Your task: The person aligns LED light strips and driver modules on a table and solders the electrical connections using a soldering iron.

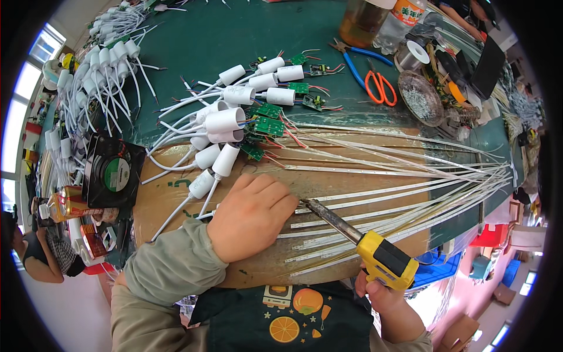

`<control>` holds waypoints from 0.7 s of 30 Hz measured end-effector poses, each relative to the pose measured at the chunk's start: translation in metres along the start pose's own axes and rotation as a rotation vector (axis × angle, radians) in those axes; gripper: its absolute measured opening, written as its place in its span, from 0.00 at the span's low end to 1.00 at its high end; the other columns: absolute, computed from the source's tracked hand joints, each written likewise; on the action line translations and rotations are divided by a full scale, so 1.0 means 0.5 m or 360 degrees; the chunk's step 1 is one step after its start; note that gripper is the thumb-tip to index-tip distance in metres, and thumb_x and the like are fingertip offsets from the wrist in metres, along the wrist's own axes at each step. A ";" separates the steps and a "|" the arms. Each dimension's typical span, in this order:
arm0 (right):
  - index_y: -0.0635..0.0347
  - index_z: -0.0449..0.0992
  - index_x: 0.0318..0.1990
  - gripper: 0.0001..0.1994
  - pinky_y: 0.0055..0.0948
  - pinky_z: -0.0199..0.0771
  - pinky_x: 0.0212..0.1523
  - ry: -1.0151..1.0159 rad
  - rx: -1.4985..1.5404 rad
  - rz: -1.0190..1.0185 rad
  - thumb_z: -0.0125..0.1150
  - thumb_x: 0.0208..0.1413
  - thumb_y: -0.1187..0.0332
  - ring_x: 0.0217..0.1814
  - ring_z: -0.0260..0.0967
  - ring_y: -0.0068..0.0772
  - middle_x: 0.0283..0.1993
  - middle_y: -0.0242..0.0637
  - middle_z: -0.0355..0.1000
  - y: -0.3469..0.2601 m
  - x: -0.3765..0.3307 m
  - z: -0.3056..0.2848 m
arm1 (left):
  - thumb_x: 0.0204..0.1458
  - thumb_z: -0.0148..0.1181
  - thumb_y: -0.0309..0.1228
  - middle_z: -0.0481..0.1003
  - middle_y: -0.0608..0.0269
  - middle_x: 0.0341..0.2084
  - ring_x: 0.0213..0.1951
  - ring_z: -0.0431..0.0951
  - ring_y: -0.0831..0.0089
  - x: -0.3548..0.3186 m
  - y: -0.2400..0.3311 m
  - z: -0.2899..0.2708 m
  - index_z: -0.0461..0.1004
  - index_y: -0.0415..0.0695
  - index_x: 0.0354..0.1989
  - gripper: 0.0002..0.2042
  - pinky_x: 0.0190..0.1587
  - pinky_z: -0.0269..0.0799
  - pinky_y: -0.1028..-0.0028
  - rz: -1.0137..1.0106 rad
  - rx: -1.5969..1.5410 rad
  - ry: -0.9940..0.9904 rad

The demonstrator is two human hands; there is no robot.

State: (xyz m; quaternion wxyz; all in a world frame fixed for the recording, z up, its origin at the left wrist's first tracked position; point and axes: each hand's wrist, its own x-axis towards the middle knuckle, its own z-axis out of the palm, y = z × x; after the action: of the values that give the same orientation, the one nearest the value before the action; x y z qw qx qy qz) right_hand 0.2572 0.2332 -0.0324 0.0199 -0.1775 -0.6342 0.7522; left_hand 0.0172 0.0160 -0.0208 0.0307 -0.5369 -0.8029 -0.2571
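Observation:
My right hand (pixel 381 291) grips the yellow and black handle of a soldering iron (pixel 384 258). Its metal barrel points up and left, and the dark tip reaches close to the fingers of my left hand (pixel 253 217). That hand is closed, back up, over the brown board (pixel 381 144); whatever it pinches is hidden under the fingers. Thin white LED strips (pixel 369 196) fan out to the right from beside it. Just beyond, white lamp caps (pixel 223 120) with white cables lie in a row, joined by wires to small green circuit boards (pixel 270 125).
A black fan (pixel 113 170) stands left of the board, near a bottle (pixel 73 202). Farther right lie blue-handled pliers (pixel 355 64), orange-handled scissors (pixel 381 88), a solder spool (pixel 413 54) and a round dish (pixel 420 98). More lamp caps (pixel 102 64) are piled at far left.

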 end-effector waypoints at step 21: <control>0.72 0.65 0.58 0.38 0.25 0.64 0.18 0.0258 0.0187 -0.0159 0.74 0.49 0.52 0.16 0.64 0.27 0.19 0.36 0.66 -0.020 0.015 -0.027 | 0.39 0.63 0.22 0.74 0.64 0.33 0.39 0.74 0.64 0.005 0.002 -0.004 0.78 0.44 0.37 0.13 0.40 0.67 0.66 -0.0006 -0.0015 -0.0009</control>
State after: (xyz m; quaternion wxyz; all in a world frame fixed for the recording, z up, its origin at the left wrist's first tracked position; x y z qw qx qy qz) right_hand 0.2522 0.2497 -0.0263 0.1190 -0.2043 -0.5934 0.7694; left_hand 0.0166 0.0178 -0.0179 0.0256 -0.5361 -0.8029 -0.2594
